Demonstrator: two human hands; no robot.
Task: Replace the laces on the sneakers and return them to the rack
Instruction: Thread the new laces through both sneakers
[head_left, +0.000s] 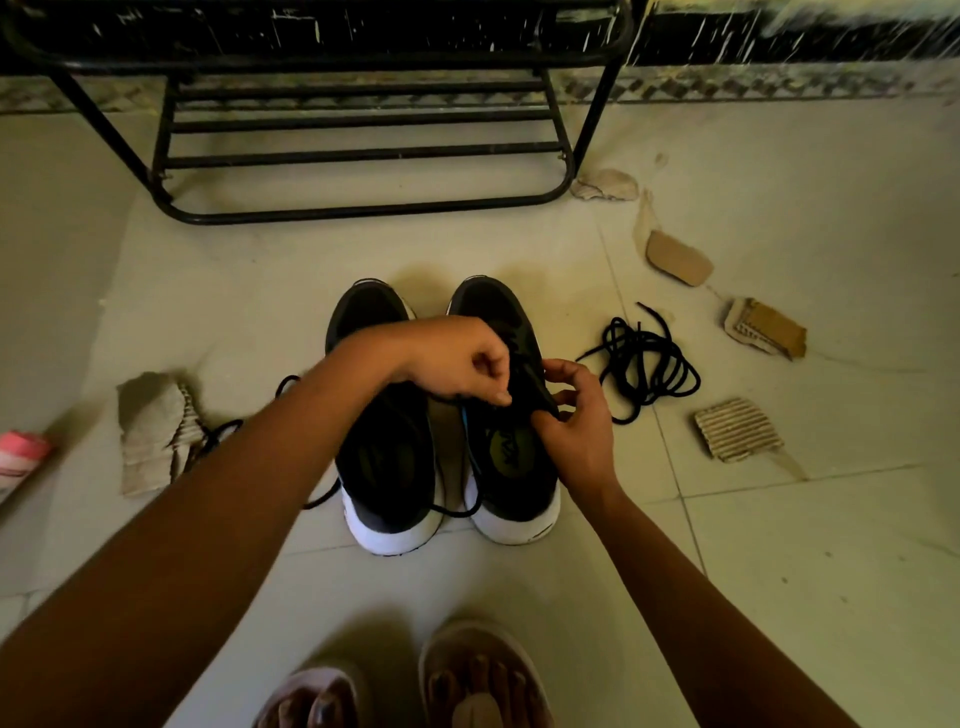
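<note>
Pale tiled floor (779, 571) fills the view, stained and scuffed, with a dark wall base along its far edge. A black metal shoe rack (363, 213) stands on it beyond the pair of sneakers, well apart from their toes, its barred lower shelf bare. The sneakers sit side by side in the middle of the floor, toes towards the rack and white heels towards the person: the left sneaker (384, 457) and the right sneaker (514, 467), both black with white soles, almost touching. Both forearms reach in over the pair. The left hand (457, 358) hovers over the gap between the sneakers, fingers curled, pinching a black lace (218, 434) that trails off past the left sneaker. The right hand (576, 415) grips the right sneaker's upper at the tongue, thumb and fingers curled round it. Nearer than the heels, two feet in sandals (478, 675) show at the bottom edge. Torn cardboard pieces lie on both sides of the pair: a large crumpled piece (150, 436) to the left, under the trailing lace, and a ribbed piece (737, 428) to the right, with more scraps (678, 257) farther right. A loose coiled lace (639, 340), black, lies just right of the right sneaker. A pink and white object (21, 457) sits far left, cut off by the frame.
</note>
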